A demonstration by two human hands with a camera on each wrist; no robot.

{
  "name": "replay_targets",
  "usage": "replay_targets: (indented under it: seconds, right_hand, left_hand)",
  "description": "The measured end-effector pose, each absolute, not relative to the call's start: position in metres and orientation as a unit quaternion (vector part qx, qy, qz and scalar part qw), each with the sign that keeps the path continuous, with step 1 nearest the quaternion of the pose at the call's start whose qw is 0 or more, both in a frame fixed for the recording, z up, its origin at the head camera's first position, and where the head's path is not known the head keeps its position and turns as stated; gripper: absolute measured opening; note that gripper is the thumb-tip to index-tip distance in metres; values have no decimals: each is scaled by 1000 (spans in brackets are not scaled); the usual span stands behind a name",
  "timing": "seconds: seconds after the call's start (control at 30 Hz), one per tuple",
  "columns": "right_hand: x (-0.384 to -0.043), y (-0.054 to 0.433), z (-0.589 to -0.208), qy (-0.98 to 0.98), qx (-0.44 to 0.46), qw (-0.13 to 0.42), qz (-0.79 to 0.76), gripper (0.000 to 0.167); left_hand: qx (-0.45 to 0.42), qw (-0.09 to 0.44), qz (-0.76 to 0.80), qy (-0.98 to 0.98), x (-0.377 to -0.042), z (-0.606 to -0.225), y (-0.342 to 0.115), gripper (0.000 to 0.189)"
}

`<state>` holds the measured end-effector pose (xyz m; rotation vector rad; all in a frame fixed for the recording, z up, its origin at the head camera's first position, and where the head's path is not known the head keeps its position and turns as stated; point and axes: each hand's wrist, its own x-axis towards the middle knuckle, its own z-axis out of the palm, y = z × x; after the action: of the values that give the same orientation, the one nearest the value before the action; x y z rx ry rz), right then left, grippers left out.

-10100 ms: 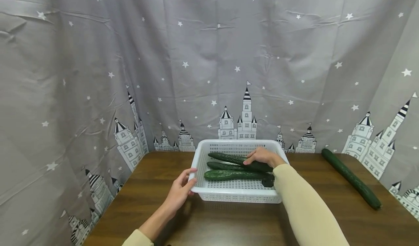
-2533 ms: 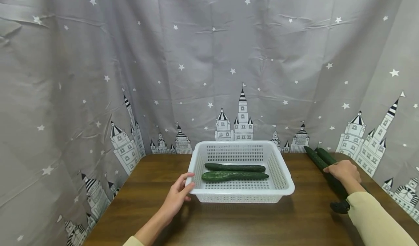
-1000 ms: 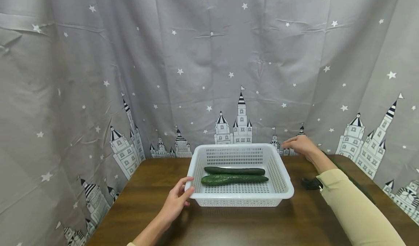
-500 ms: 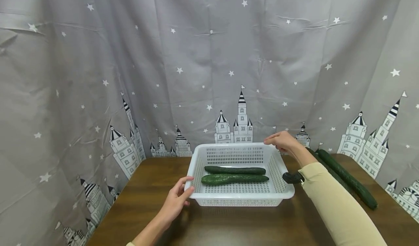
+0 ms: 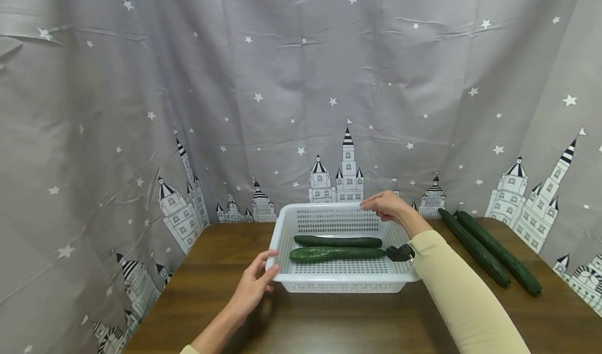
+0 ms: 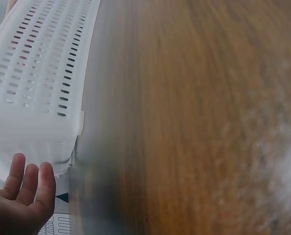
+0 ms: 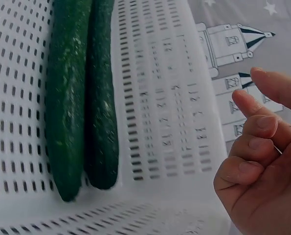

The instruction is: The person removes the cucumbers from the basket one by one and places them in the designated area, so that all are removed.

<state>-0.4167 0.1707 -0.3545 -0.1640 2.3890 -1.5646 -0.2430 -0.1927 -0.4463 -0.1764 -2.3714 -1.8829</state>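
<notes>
In the head view, two dark green cucumbers [image 5: 337, 254] [image 5: 338, 241] lie side by side in a white perforated plastic basket [image 5: 343, 278]. My left hand [image 5: 251, 286] holds the basket's left rim, with the thumb and index finger against it. Several of its fingers [image 6: 46, 181] show close by the basket wall in the left wrist view. Above the basket's back right part hovers my right hand [image 5: 389, 206], holding nothing. The right wrist view shows its fingers loosely bent, apart from the cucumbers [image 7: 67, 107].
Two more cucumbers [image 5: 475, 247] [image 5: 500, 253] lie nearly parallel on the brown wooden table [image 5: 329, 322], right of the basket. A grey curtain [image 5: 301, 82] with stars and castles hangs behind the table. A dark device [image 5: 400, 252] sits at my right wrist.
The basket went from three cucumbers to two, and the table's right side from one to two. My right hand let go there and came back left over the basket. My left hand stayed.
</notes>
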Motion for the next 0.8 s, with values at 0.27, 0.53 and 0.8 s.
replay_targets:
  seconds: [0.27, 0.53, 0.8]
  right_hand:
    - [-418, 158, -367, 821, -48, 155, -547, 41]
    - [-424, 144, -381, 819, -47, 156, -550, 39]
    - [-427, 142, -393, 825, -58, 190, -529, 50]
  left_hand:
    - [-53, 43, -622, -780, -245, -448, -195, 38]
    - [-58, 44, -625, -778, -245, -446, -197, 38]
    - [-61, 46, -622, -780, -247, -445, -197, 37]
